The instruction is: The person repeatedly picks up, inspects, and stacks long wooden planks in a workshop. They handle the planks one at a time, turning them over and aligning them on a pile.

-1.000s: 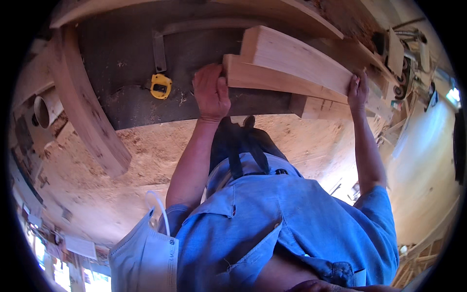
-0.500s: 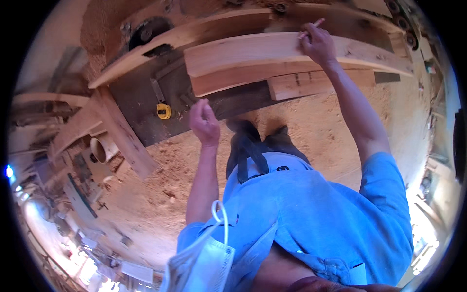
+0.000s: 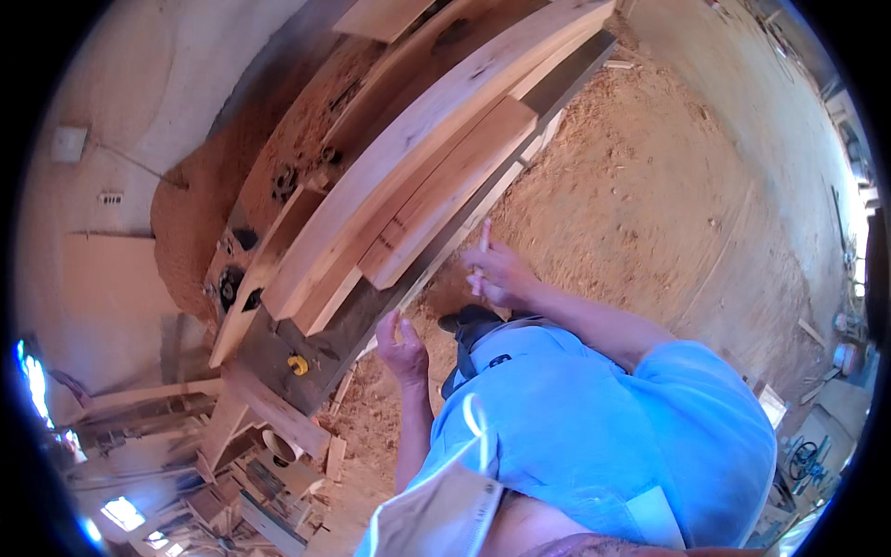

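Observation:
My right hand (image 3: pixel 506 277) is closed round a thin pale pencil-like stick (image 3: pixel 484 234), which points up from the fingers. It is held in front of my body, apart from the boards. My left hand (image 3: pixel 403 349) is raised beside the workbench (image 3: pixel 357 325), fingers loosely bent and tips apart, with nothing visible in it. On the bench lie a long pale plank (image 3: pixel 436 111) and a shorter wooden board (image 3: pixel 455 195) with dark marks across it. A yellow tape measure (image 3: pixel 297 364) rests at the bench's near left end, away from both hands.
Sawdust (image 3: pixel 594 167) covers the floor right of the bench. Wooden offcuts and a pale round pipe-like piece (image 3: pixel 280 446) lie at the lower left. Dark machine parts (image 3: pixel 230 283) stand behind the planks, next to heaped sawdust (image 3: pixel 186 241).
My view has turned, so the bench now runs diagonally. My right hand has come off the long plank and drawn back toward my body with the stick. The left hand's fingers have loosened.

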`<action>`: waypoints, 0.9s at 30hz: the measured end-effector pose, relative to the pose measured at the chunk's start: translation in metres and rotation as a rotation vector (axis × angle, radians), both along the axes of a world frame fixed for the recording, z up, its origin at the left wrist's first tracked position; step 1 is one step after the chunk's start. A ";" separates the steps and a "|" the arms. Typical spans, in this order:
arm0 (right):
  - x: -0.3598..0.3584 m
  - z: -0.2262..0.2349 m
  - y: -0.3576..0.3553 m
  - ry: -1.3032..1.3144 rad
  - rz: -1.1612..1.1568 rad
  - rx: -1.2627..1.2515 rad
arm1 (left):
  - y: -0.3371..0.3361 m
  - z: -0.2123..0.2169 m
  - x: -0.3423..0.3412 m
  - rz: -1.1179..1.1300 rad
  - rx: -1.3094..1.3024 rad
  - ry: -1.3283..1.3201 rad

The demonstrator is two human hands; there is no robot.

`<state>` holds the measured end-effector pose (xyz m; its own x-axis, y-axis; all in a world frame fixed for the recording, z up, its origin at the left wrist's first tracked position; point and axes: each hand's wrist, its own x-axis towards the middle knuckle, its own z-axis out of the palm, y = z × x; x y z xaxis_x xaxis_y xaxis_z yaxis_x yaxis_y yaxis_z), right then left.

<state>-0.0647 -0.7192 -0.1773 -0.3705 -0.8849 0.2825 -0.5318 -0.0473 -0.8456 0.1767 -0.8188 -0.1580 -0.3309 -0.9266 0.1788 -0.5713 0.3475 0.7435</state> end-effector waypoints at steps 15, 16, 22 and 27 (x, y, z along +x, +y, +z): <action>-0.164 -0.030 0.136 -0.194 -0.377 0.202 | -0.048 0.032 -0.328 -0.481 -0.357 0.076; -0.176 -0.035 0.141 -0.194 -0.387 0.239 | -0.056 0.034 -0.354 -0.472 -0.340 0.110; -0.273 -0.046 0.161 -0.399 -0.578 0.470 | -0.104 0.040 -0.504 -0.457 -0.334 0.118; -0.370 -0.047 0.150 -0.261 -0.710 0.469 | -0.126 0.029 -0.602 -0.510 -0.400 0.018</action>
